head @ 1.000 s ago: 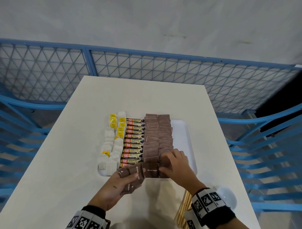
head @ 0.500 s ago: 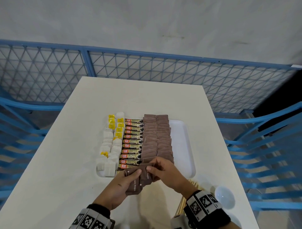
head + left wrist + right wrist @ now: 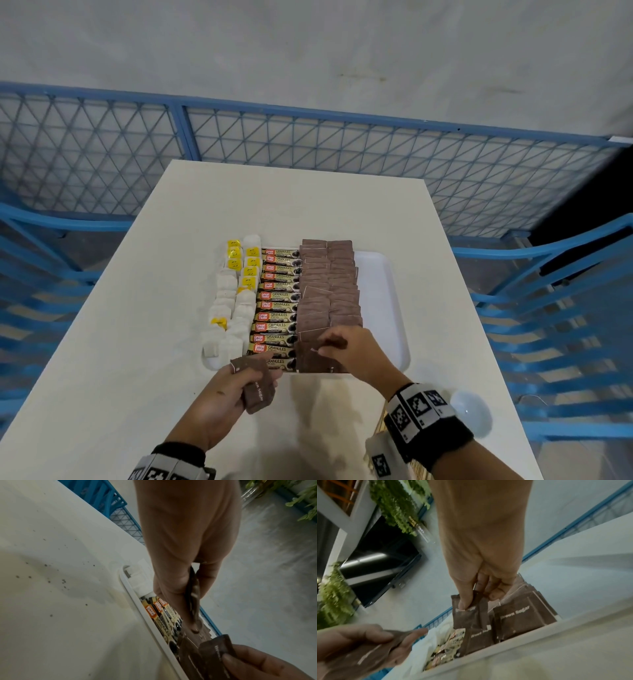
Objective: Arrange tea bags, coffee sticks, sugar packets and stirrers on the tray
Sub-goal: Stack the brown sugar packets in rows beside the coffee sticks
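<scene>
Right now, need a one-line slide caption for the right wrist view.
Right hand lowers a brown sugar packet onto the tray's sugar rows; left hand holds spares.

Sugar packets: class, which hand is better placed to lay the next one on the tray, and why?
Right. The right hand already pinches a brown sugar packet over the tray's near sugar rows; the left hand holds spare packets short of the tray.

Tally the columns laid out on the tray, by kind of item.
Tea bags: 2 columns
Coffee sticks: 1 column
Brown sugar packets: 2 columns
Total: 5 columns
</scene>
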A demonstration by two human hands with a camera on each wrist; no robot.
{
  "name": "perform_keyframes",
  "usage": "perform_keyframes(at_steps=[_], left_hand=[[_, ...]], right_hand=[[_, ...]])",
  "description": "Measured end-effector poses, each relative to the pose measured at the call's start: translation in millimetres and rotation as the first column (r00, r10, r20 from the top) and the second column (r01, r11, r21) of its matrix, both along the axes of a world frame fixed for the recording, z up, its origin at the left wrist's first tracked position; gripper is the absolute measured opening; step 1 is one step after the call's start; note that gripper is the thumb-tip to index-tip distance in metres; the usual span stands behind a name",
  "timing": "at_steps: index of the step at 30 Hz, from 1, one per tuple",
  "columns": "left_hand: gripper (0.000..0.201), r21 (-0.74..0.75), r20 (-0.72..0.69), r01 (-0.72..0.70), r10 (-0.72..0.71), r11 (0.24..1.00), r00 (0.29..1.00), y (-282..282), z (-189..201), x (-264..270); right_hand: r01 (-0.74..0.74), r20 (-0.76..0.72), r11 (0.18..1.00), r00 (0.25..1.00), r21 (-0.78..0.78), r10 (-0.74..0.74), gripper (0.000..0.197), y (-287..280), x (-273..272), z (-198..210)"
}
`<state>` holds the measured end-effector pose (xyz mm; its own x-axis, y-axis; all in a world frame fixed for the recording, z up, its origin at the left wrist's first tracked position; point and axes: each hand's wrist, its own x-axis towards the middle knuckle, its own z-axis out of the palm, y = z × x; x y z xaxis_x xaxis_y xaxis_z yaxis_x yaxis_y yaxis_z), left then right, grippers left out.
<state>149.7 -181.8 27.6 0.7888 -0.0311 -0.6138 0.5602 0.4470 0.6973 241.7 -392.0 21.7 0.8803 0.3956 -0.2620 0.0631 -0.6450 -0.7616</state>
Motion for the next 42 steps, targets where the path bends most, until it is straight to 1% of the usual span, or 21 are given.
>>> perform_keyframes(at_steps=[4, 8, 10, 12, 15, 20, 26, 30, 34, 37, 40, 42], left_hand=[[0.03, 0.025, 0.037, -0.015, 0.014, 1.0, 0.999, 5, 3, -2], [0.029, 0.014, 0.08, -0.015, 0.013, 1.0, 0.997, 5, 7, -3], [0.031, 0.012, 0.08, -0.027, 0.026, 1.0, 0.996, 4, 8, -4], [0.031, 0.018, 0.073, -0.037, 0.035, 0.999, 0.997, 4, 7, -4], [0.032, 0.03, 0.066, -0.034, 0.032, 0.999, 0.997, 3, 7, -3], [0.034, 0.053, 0.067, -0.029, 0.025, 0.998, 0.997, 4, 5, -3], [0.036, 0.043, 0.057, -0.039, 0.036, 0.998, 0.998, 5, 2, -2], [0.035, 0.033, 0.06, -0.035, 0.033, 0.999, 0.998, 4, 0, -2], [0.032, 0.018, 0.059, -0.045, 0.044, 0.999, 0.997, 3, 0, 0], [0.032, 0.029, 0.059, -0.034, 0.032, 0.999, 0.998, 4, -2, 0], [0.031, 0.039, 0.072, -0.032, 0.029, 0.999, 0.997, 2, -1, 1], [0.029, 0.045, 0.085, -0.03, 0.026, 0.999, 0.996, -1, 2, 2]], right_hand=[[-0.137, 0.068, 0.988, 0.988, -0.064, 0.142, 0.017, 13, -2, -3], [-0.231, 0.175, 0.944, 0.945, -0.235, 0.275, 0.015, 19, -1, -8], [-0.253, 0.199, 0.926, 0.928, -0.279, 0.314, 0.015, 19, 1, -10], [-0.274, 0.204, 0.91, 0.916, -0.31, 0.345, 0.018, 18, 2, -12], [-0.308, 0.194, 0.862, 0.892, -0.402, 0.409, 0.028, 17, 2, -15], [-0.295, 0.201, 0.847, 0.888, -0.442, 0.414, 0.033, 19, 4, -18], [-0.337, 0.168, 0.816, 0.873, -0.469, 0.457, 0.026, 20, 5, -13], [-0.343, 0.169, 0.781, 0.856, -0.522, 0.488, 0.03, 22, 7, -12], [-0.32, 0.195, 0.766, 0.847, -0.558, 0.495, 0.027, 25, 9, -14], [-0.343, 0.158, 0.748, 0.847, -0.569, 0.508, 0.03, 24, 9, -14], [-0.349, 0.156, 0.757, 0.849, -0.552, 0.505, 0.032, 22, 8, -14], [-0.306, 0.197, 0.798, 0.865, -0.52, 0.461, 0.039, 21, 6, -14]])
